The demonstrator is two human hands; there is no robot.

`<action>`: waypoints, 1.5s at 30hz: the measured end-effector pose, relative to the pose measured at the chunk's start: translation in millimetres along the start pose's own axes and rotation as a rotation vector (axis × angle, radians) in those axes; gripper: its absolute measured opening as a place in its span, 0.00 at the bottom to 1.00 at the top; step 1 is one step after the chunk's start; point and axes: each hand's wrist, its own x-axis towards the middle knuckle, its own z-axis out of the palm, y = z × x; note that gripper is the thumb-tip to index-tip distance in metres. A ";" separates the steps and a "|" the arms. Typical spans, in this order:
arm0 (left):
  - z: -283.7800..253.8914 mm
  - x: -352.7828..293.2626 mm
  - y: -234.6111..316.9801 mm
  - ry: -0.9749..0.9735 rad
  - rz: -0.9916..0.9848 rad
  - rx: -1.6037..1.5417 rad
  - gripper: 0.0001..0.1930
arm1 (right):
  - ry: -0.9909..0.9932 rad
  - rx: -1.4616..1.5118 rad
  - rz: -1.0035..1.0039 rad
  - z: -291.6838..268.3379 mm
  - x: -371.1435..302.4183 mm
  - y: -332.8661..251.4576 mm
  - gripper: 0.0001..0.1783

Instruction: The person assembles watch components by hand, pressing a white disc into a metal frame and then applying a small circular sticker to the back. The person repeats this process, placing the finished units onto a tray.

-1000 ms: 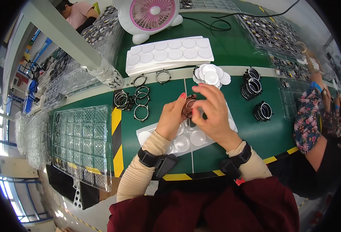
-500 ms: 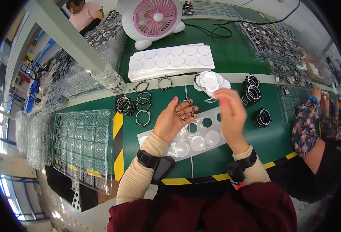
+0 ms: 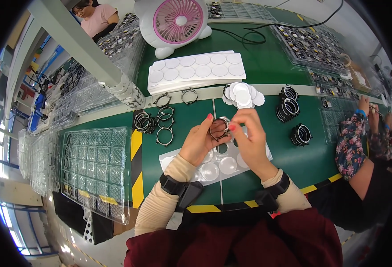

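Right hand [image 3: 251, 141] moved back to ring [image 3: 211, 131], grip unclear, left hand [image 3: 197, 143] holding it, green table [image 3: 289, 164], fan [image 3: 181, 21]

Ring [image 3: 211, 130]: thin, round and dark, with a paler metallic edge and small lugs on its outer side. It is held above the table [image 3: 267, 64] in the fingers of the left hand [image 3: 197, 142], its open face turned upward toward the viewer; its right side is met by the right hand's [image 3: 252, 142] fingertips.
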 end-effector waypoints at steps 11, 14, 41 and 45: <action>11.5 -2.2 7.8 0.004 -0.025 -0.002 0.22 | 0.157 0.568 0.010 -15.1 5.9 -0.4 0.10; 2.9 0.4 12.1 0.021 -0.005 -0.028 0.23 | 0.283 0.780 -0.024 -28.2 11.7 2.4 0.11; -0.3 -7.5 12.4 -0.107 -0.161 -0.018 0.22 | 0.283 0.276 0.070 -11.2 8.4 1.3 0.13; 3.0 -6.7 13.9 -0.002 -0.138 0.034 0.20 | 0.260 0.290 0.087 -9.2 6.5 6.6 0.13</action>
